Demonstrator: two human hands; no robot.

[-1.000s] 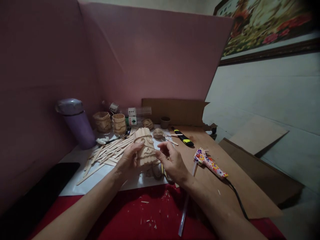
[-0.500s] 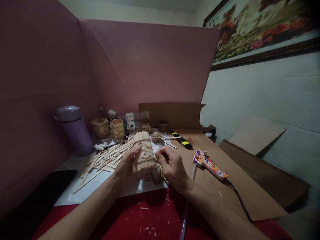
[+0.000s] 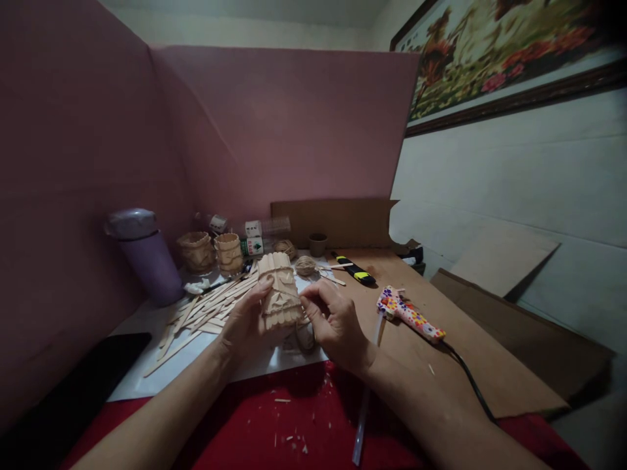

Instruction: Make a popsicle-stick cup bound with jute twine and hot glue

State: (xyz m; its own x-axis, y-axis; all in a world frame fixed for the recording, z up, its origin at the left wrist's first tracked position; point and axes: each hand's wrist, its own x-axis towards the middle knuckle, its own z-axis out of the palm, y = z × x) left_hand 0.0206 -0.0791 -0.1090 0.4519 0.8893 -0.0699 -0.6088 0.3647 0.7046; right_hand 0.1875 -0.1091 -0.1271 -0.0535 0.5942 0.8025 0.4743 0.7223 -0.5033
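Note:
My left hand (image 3: pixel 243 318) is closed round a cup made of craft sticks (image 3: pixel 280 290), holding it tilted above the white sheet. Thin brown twine (image 3: pixel 289 297) runs round the cup's side, with raised pieces on the front. At the cup's right side, my right hand (image 3: pixel 336 320) pinches thumb and forefinger together on what appears to be the twine; the fingertips hide most of it. Below the cup, a looped object (image 3: pixel 304 335) is partly covered by my right hand. Loose craft sticks (image 3: pixel 215 310) lie piled to the left.
Two more stick cups (image 3: pixel 228 253), a purple tumbler (image 3: pixel 149 261) and clear bottles (image 3: pixel 267 228) stand or lie behind. A twine ball (image 3: pixel 306 266), small pot (image 3: pixel 318 245) and box cutter (image 3: pixel 355 271) are farther back. A flowered glue gun (image 3: pixel 409 314) with cord lies right, its glue stick (image 3: pixel 362 424) protruding.
The cup and both hands have shifted slightly. My right fingers have stayed pinched at its side, and the yellow-edged thing beneath my right hand no longer shows. The view has turned slightly.

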